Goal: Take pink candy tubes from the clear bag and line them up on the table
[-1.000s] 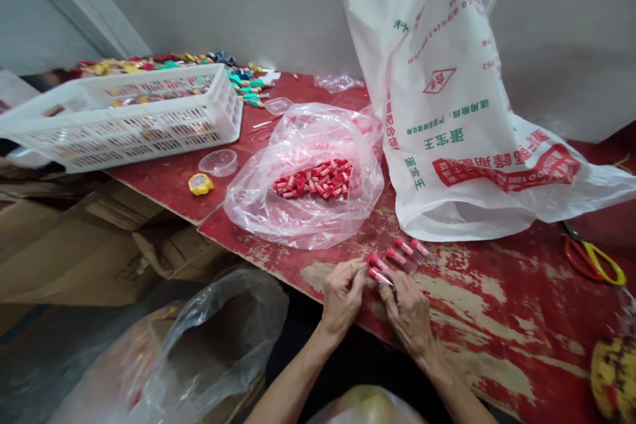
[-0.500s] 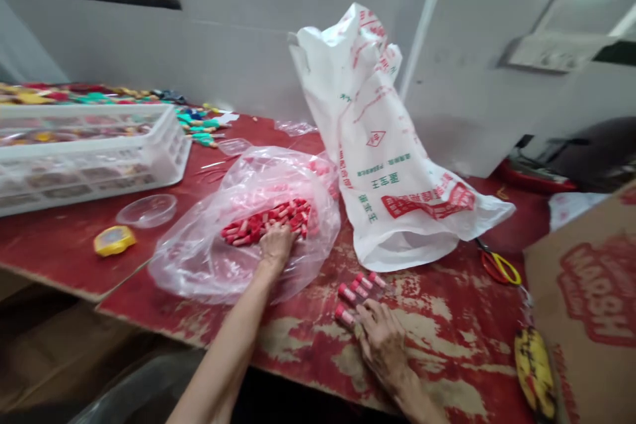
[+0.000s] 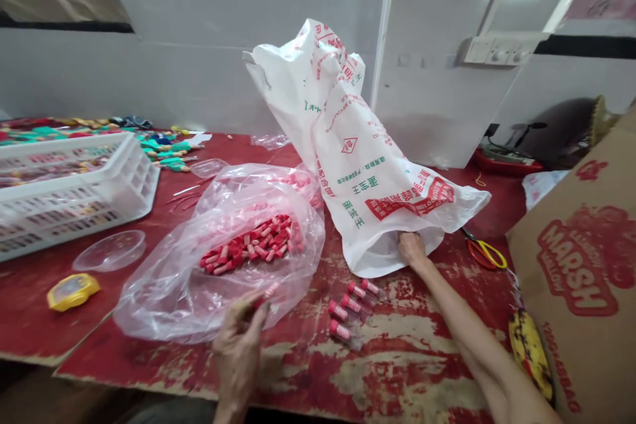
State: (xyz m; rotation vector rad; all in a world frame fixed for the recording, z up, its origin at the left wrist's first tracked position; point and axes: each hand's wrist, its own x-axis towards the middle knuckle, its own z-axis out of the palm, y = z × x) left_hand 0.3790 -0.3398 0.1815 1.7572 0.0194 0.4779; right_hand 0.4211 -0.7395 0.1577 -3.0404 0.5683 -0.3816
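Note:
My left hand (image 3: pixel 239 344) is at the near edge of the clear plastic bag (image 3: pixel 163 305), fingers pinched on a small red-and-pink cylinder (image 3: pixel 271 290). Inside that bag lies a heap of similar red-and-pink cylinders (image 3: pixel 253 242). My right hand (image 3: pixel 411 248) reaches into the mouth of the white printed sack (image 3: pixel 368 172); its fingers are hidden in there. Between my hands, on the worn red table (image 3: pixel 298 377), several red-capped cylinders (image 3: pixel 340 329) lie in small clear sleeves.
A white plastic basket (image 3: pixel 144 192) of packed items stands at left, with colourful pieces behind it. Nearer are a clear lid (image 3: pixel 109 252) and a yellow tape measure (image 3: pixel 73 291). Scissors (image 3: pixel 487 254), a cardboard box (image 3: pixel 571 265) and a yellow banana-shaped thing (image 3: pixel 529 351) are on the right.
My left hand has come out of the clear bag toward me with a cylinder. My right hand has left the row of cylinders and entered the white sack. The view has swung right.

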